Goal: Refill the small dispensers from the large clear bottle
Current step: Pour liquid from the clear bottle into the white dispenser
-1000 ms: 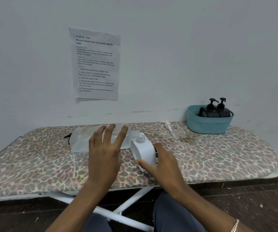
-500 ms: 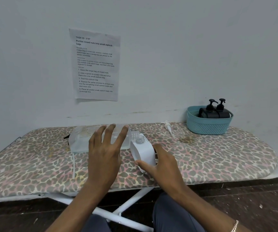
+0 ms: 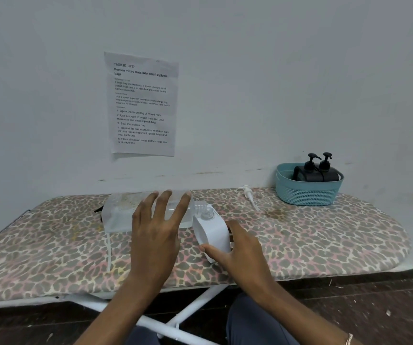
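the large clear bottle (image 3: 123, 215) is laid on its side left of the teal basket (image 3: 305, 195), neck to neck with the white dispenser (image 3: 212, 232). the left hand (image 3: 154, 237) is spread, fingers straight, over the bottle. the dispenser is gripped by the right hand (image 3: 242, 255). transfer is judged under way. the white pump (image 3: 249, 192), just left of the basket, is not yet refitted. two black dispensers (image 3: 316, 174) are kept inside it.

A pale wall (image 3: 275, 70) with a printed sheet of paper (image 3: 142, 103) stuck on it backs an ironing board (image 3: 324, 242) in a leopard-print cover on white legs (image 3: 195, 303), above a dark floor (image 3: 364, 310).
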